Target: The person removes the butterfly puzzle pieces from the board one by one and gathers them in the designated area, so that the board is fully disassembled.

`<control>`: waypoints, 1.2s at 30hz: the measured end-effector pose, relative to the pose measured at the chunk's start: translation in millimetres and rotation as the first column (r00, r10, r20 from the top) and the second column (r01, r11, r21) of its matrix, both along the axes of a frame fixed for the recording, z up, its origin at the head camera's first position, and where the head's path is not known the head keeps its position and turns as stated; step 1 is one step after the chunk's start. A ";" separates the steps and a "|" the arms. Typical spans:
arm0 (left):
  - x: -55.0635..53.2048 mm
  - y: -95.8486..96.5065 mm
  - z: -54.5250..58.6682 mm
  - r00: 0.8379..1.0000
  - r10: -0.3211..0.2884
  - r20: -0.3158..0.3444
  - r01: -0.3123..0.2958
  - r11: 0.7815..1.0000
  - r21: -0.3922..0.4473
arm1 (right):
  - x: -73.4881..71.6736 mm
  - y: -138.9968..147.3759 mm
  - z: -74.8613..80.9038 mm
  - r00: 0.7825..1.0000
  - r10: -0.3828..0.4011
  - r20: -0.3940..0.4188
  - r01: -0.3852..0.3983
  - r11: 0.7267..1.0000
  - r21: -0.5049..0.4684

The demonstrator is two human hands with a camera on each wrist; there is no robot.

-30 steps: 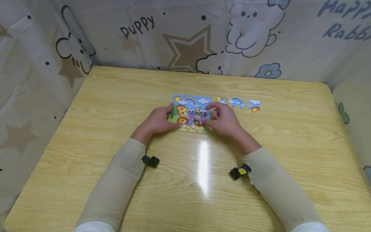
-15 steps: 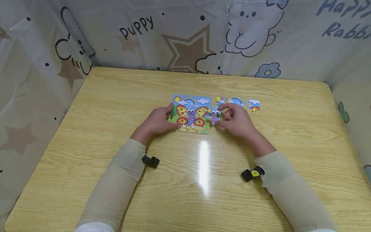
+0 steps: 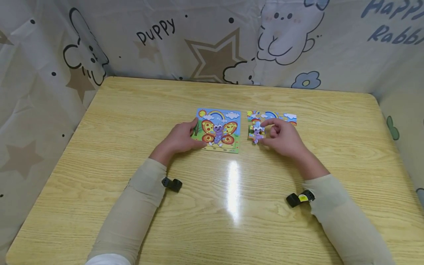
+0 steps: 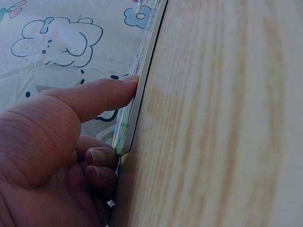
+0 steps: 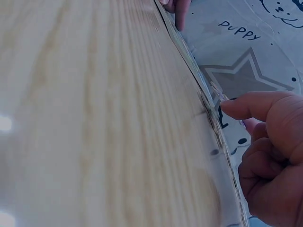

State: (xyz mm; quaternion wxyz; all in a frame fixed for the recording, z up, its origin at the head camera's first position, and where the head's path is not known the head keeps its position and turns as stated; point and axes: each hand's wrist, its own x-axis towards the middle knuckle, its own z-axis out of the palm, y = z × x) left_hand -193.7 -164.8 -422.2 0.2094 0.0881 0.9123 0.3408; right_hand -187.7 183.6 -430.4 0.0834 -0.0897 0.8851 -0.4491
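Observation:
A puzzle board with a butterfly picture lies flat in the middle of the table. My left hand holds it at the lower left corner, thumb on the front edge and index finger along the left side. In the left wrist view, the thumb presses the edge of the board. To the right of the board, my right hand pinches a puzzle piece showing the purple butterfly's head and body. That piece is just in front of a row of joined sky puzzle pieces; the hand partly covers the row.
The wooden table reaches well beyond both arms. A printed cloth hangs behind it and at the sides. Small black wrist cameras sit on the left sleeve and right sleeve.
My right hand has carried the butterfly piece rightward, from over the board to just in front of the joined pieces. The board's full picture now shows. My left hand has stayed in place.

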 end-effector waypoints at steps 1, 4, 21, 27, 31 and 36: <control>0.0 -0.1 -0.1 1.000 -0.001 0.000 0.001 1.000 0.000 | 0.0 2.3 0.2 1.000 0.001 -0.005 -0.001 1.000 0.005; 0.0 -0.1 -0.4 1.000 0.004 0.000 -0.004 1.000 -0.002 | -0.2 8.5 0.8 1.000 -0.006 -0.004 0.006 1.000 0.014; -0.4 0.0 -1.8 1.000 0.005 -0.004 -0.005 1.000 -0.007 | -3.0 37.4 -0.7 0.999 -0.010 0.032 0.008 0.998 0.057; -0.2 -0.1 -1.7 1.000 0.004 -0.005 -0.004 1.000 -0.009 | -5.9 43.3 -3.3 1.000 0.004 0.026 -0.006 0.999 0.054; -0.2 -0.1 -1.7 1.000 0.003 -0.006 -0.003 1.000 -0.012 | -6.8 46.8 -3.8 0.999 0.018 0.032 -0.020 0.999 0.051; 0.1 0.1 -2.1 1.000 0.006 -0.005 -0.007 1.000 -0.014 | -8.5 49.2 -4.1 0.998 0.022 0.061 -0.025 0.999 0.048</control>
